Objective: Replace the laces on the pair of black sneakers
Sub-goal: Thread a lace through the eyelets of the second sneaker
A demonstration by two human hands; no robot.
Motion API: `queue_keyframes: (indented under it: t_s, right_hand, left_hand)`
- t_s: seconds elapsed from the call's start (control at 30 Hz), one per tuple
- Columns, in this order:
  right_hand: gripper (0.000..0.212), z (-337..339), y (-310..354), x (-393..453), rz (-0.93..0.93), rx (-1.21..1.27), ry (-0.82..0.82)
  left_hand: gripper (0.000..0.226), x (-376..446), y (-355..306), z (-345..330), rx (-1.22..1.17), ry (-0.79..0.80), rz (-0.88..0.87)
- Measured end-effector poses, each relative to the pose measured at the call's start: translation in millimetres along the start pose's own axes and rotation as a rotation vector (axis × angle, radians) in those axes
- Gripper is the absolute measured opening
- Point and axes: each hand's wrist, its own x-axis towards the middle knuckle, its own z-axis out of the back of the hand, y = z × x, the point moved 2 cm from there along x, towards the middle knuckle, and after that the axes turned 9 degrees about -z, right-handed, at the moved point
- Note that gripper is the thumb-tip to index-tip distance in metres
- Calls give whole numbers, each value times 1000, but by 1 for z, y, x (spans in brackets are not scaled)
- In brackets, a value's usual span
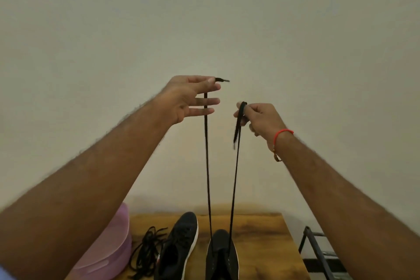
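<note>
Two ends of one black lace [207, 166] rise from the right sneaker [221, 254] on the table [268, 234]: my left hand [186, 100] pinches one (other fingers straight), my right hand [261, 120] clenches the other. Beside it, the second sneaker [177, 248] stands by loose laces [145, 250].

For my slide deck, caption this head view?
Both hands hold a black lace's ends high above the right sneaker.
</note>
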Motion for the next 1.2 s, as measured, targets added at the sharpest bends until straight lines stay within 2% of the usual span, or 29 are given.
queue_keyframes:
  t_s: [0.07,0.2,0.3,0.5,0.6,0.8,0.93,1.2]
  right_hand:
    - [36,2,10,5,32,11,-53]
    - [27,6,34,15,85,104,-77]
    - [18,8,50,24,110,187,-106]
    - [17,6,65,35,135,290,-138]
    - [19,6,72,35,158,325,-127]
    - [15,3,85,39,206,317,-137]
    - [10,0,93,37,229,297,-113]
    - [17,-8,110,36,236,298,-104]
  left_hand:
    - [21,3,-2,0,118,-35,-29]
    - [17,12,-3,-4,107,-127,16]
    - [15,20,-2,-7,190,-135,-12]
    - [17,29,0,-14,23,-110,-33]
    - [18,30,-4,-16,54,-96,-102]
    - [20,33,-16,-18,146,-173,-255]
    - [20,33,-22,-21,162,-229,-294]
    - [23,44,-28,-19,145,-300,-345]
